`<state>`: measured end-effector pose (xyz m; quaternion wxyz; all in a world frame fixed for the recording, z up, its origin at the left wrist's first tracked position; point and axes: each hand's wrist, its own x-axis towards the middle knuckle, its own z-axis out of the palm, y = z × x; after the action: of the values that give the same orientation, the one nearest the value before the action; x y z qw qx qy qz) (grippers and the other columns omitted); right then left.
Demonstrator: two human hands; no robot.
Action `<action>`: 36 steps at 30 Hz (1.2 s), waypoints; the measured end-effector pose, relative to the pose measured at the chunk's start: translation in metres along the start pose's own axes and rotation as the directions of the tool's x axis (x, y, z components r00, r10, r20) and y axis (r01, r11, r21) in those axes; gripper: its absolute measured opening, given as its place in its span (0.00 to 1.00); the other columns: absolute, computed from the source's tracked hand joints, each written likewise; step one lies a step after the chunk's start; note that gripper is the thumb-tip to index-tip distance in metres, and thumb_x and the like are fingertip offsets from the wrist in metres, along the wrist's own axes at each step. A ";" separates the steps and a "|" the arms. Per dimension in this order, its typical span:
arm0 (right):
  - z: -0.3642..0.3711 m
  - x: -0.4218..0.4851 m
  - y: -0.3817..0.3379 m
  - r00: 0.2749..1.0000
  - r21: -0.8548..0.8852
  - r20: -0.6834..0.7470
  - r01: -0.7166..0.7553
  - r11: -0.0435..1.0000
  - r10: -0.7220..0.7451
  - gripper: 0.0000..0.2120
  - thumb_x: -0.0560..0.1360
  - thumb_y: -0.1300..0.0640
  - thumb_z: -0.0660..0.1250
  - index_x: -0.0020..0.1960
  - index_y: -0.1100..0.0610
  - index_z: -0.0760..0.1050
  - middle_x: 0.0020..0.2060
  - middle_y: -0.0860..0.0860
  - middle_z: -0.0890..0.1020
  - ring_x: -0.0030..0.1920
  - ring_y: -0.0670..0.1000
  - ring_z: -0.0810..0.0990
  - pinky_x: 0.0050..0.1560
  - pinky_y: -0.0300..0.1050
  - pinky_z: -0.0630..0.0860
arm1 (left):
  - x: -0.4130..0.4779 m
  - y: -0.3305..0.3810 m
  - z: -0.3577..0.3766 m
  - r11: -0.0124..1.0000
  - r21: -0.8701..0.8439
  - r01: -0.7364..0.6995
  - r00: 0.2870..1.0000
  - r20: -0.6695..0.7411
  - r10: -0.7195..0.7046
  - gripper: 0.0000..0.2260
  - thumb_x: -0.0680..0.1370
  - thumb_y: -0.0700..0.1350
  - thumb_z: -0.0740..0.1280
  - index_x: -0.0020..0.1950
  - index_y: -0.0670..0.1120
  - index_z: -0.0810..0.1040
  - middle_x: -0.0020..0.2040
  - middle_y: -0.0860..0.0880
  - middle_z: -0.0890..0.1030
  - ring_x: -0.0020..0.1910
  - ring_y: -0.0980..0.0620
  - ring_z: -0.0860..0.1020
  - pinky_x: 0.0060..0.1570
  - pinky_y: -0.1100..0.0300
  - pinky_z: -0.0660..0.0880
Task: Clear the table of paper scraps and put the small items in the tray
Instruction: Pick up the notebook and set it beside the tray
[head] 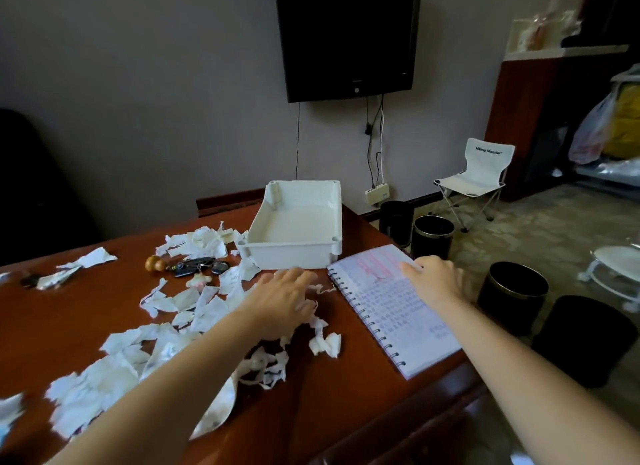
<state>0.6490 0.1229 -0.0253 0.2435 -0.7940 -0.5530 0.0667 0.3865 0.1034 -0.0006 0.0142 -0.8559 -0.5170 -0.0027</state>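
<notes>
Torn white paper scraps (194, 312) lie scattered over the brown table (346, 388). My left hand (280, 302) rests flat, fingers spread, on scraps near the table's middle. My right hand (436, 277) presses with straight fingers on the upper part of an open spiral notebook (398, 308) at the right edge. A white tray (294, 250), with nothing in it, stands at the far edge. Left of the tray sit a bunch of keys (199, 266), a small wooden knob (156, 263) and a pale charm (199, 280).
Several black waste bins (512, 295) stand on the floor right of the table. A small white folding chair (478, 177) is farther back. A dark object (31, 280) lies among scraps at the table's left end.
</notes>
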 end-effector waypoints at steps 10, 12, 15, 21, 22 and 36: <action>0.001 -0.006 -0.005 0.997 -0.081 -0.059 0.046 0.996 -0.051 0.17 0.78 0.46 0.57 0.54 0.55 0.79 0.54 0.56 0.79 0.61 0.57 0.69 0.45 0.46 0.69 | 0.048 -0.014 -0.014 0.980 0.112 0.167 0.973 -0.177 -0.145 0.23 0.81 0.54 0.53 0.74 0.47 0.58 0.72 0.46 0.64 0.72 0.45 0.61 0.70 0.49 0.57; 0.002 -0.003 -0.005 0.997 -0.087 -0.057 0.047 0.995 -0.052 0.18 0.77 0.47 0.58 0.61 0.53 0.77 0.60 0.56 0.75 0.63 0.57 0.67 0.52 0.49 0.70 | 0.056 -0.013 -0.012 0.982 0.081 0.172 0.976 -0.147 -0.159 0.20 0.82 0.53 0.52 0.71 0.47 0.62 0.69 0.46 0.69 0.69 0.45 0.66 0.68 0.49 0.59; 0.004 0.003 -0.003 0.997 -0.105 -0.058 0.051 0.993 -0.058 0.19 0.77 0.47 0.58 0.64 0.51 0.76 0.62 0.55 0.73 0.63 0.56 0.67 0.54 0.49 0.70 | 0.068 -0.008 -0.007 0.991 0.048 0.128 0.973 -0.199 -0.116 0.14 0.82 0.49 0.53 0.66 0.46 0.67 0.62 0.46 0.75 0.61 0.45 0.73 0.61 0.51 0.66; 0.007 0.014 -0.002 0.997 -0.115 -0.062 0.032 0.993 -0.040 0.19 0.78 0.46 0.57 0.66 0.49 0.74 0.62 0.53 0.74 0.63 0.55 0.68 0.53 0.48 0.71 | 0.095 0.005 -0.005 0.986 0.069 0.155 0.947 -0.295 -0.128 0.05 0.79 0.39 0.59 0.53 0.47 0.72 0.47 0.48 0.81 0.47 0.44 0.79 0.41 0.57 0.66; 0.007 0.016 -0.002 0.997 -0.110 -0.065 0.025 0.994 -0.033 0.19 0.78 0.46 0.57 0.66 0.48 0.74 0.62 0.53 0.75 0.63 0.55 0.68 0.52 0.48 0.71 | 0.101 0.008 -0.004 0.985 0.067 0.162 0.946 -0.294 -0.136 0.06 0.79 0.39 0.59 0.54 0.47 0.72 0.48 0.47 0.81 0.46 0.43 0.79 0.40 0.57 0.67; 0.019 0.023 -0.008 0.994 -0.053 -0.101 0.025 0.998 -0.030 0.17 0.80 0.50 0.57 0.65 0.51 0.75 0.60 0.54 0.76 0.61 0.55 0.71 0.53 0.47 0.72 | 0.145 0.036 -0.013 0.990 -0.062 0.130 0.963 -0.230 -0.141 0.14 0.81 0.41 0.54 0.66 0.45 0.69 0.58 0.41 0.78 0.54 0.38 0.77 0.43 0.53 0.70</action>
<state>0.6435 0.1524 -0.0343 0.2517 -0.7946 -0.5524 0.0084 0.4860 0.2141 0.0146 0.0551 -0.8124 -0.5687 -0.1164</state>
